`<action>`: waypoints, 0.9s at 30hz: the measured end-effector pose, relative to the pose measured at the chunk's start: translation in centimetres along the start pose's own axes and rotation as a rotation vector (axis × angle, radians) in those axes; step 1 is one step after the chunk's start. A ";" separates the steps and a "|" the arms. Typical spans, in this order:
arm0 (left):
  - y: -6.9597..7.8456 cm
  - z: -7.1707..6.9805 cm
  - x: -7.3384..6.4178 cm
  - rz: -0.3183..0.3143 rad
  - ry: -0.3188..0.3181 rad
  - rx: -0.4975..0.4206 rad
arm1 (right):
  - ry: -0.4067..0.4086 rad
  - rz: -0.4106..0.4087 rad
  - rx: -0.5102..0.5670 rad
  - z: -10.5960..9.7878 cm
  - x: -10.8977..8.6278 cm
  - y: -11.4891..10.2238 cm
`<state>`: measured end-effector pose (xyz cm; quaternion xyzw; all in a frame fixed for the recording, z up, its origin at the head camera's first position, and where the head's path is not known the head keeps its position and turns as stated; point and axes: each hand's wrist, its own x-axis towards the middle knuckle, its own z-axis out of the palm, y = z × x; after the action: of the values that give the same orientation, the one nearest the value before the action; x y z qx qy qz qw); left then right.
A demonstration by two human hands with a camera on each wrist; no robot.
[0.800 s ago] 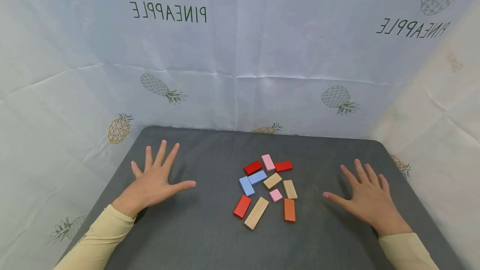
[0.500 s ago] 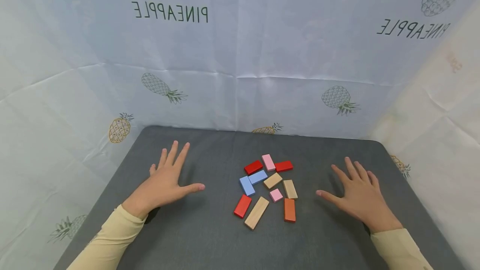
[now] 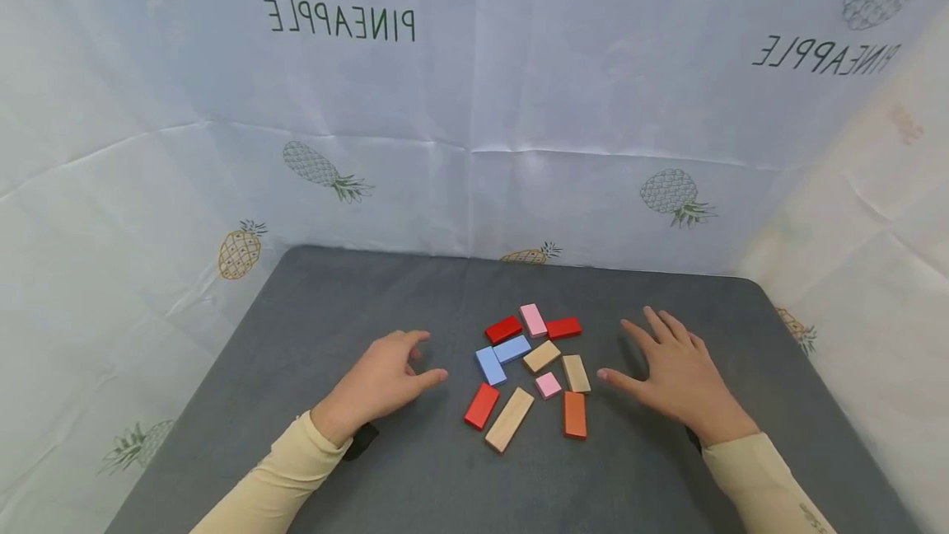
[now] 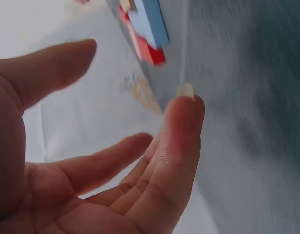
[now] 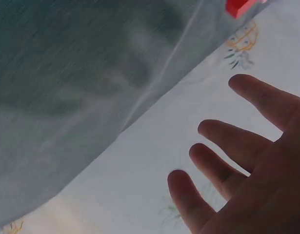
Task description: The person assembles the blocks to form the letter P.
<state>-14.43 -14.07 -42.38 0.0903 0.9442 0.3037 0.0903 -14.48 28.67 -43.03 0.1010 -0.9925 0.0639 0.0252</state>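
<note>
The pale-yellow-sleeved left arm (image 3: 270, 480) is being angled inward, and the bare left hand (image 3: 380, 381) is being held with its thumb extended and its fingers loosely bent. The bare right hand (image 3: 680, 376) is being held with thumb and fingers spread, while the pale-yellow-sleeved right arm (image 3: 756, 480) is likewise being slanted inward.

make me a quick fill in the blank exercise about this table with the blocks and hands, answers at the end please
1. The blue blocks on the dark table number ____.
2. Between the left hand and the right hand, the orange block lies nearer the ____ one.
3. The colour of the smallest block is ____.
4. Mirrored lettering on the backdrop spells the fruit name ____.

Missing words: two; right; pink; pineapple.
</note>
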 end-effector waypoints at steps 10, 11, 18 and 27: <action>2.7 2.8 0.3 -0.019 -0.081 -0.087 | -0.017 -0.087 0.046 0.2 0.6 -2.8; 2.8 3.1 0.3 -0.016 -0.086 -0.092 | -0.021 -0.096 0.054 0.1 0.6 -3.1; 3.9 4.5 0.5 -0.069 -0.129 -0.086 | -0.056 -0.148 0.114 0.3 1.0 -4.8; 5.3 5.8 0.9 -0.075 -0.129 -0.044 | -0.089 -0.242 0.118 0.8 3.4 -7.1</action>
<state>-13.36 -6.36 -44.02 0.0719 0.9323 0.3141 0.1641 -16.35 20.99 -42.79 0.2239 -0.9678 0.1139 -0.0174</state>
